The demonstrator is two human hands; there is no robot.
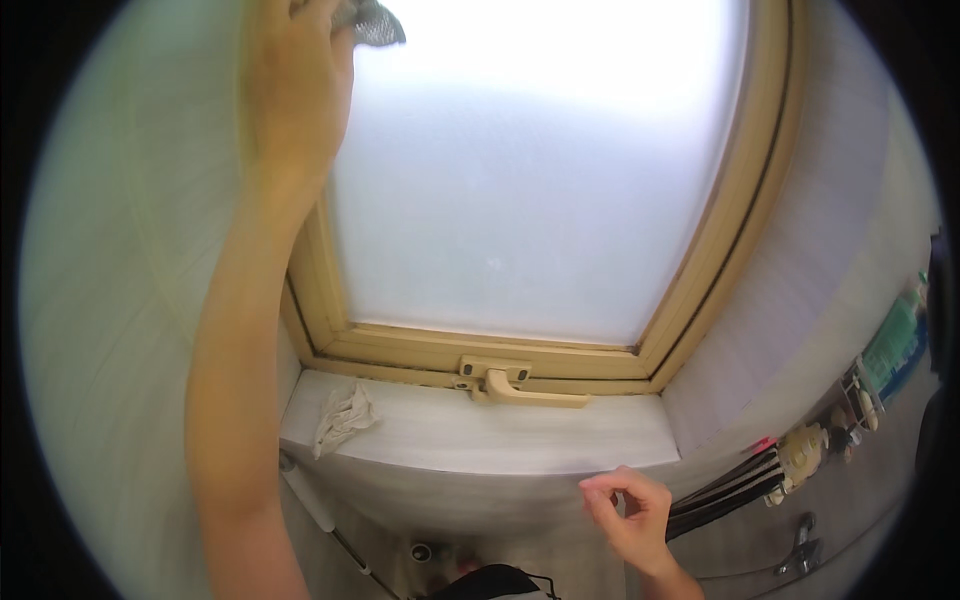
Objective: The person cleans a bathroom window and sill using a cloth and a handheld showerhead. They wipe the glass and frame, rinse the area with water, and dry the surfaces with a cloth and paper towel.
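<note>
Grey mesh cloth [381, 25] at 11 o'clock over frosted pane [520, 200], pinched in grip of left hand [300, 90]; right hand [638, 512] at 5 o'clock, fingertips pressed together, apparently empty. Could drop toward sill [530, 435] through loosening of pinch at long reach.

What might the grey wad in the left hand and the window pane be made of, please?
The grey wad looks like matte fabric or mesh, from its fine texture. The window pane seems frosted glass or plastic: light passes, no outlines do.
</note>
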